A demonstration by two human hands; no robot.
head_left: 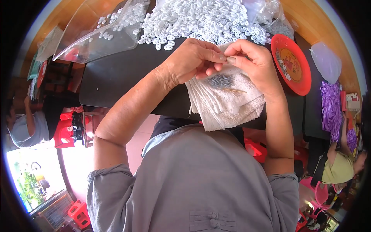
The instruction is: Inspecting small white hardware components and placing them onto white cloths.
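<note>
Meeting above the cloth, the left hand (193, 60) and the right hand (255, 58) bring their thumbs and index fingers tip to tip. On each hand those two fingers look pressed together; whether a small piece is pinched between them I cannot tell, since the tips cover the spot. The left hand's other fingers curl loosely beneath, probably to leave the tips free for fine work.

Just near of the hands, a folded pale towel (228, 112) lies at the near edge of the worktop (116, 79) and hangs over it. On it sits a small heap of grey pin-like pieces (221, 81) (a thin wooden stick (235, 91) rests beside them), perhaps because the nap stops such slight things from rolling.

Beyond the hands spreads a large pile of white oval two-holed pieces (197, 19), likely set there for an easy reach. At far left, a clear plastic bin (104, 50) stands tilted with more ovals inside, perhaps so they spill forward. On the right, a red round plate (306, 73) carries a few white pieces.
</note>
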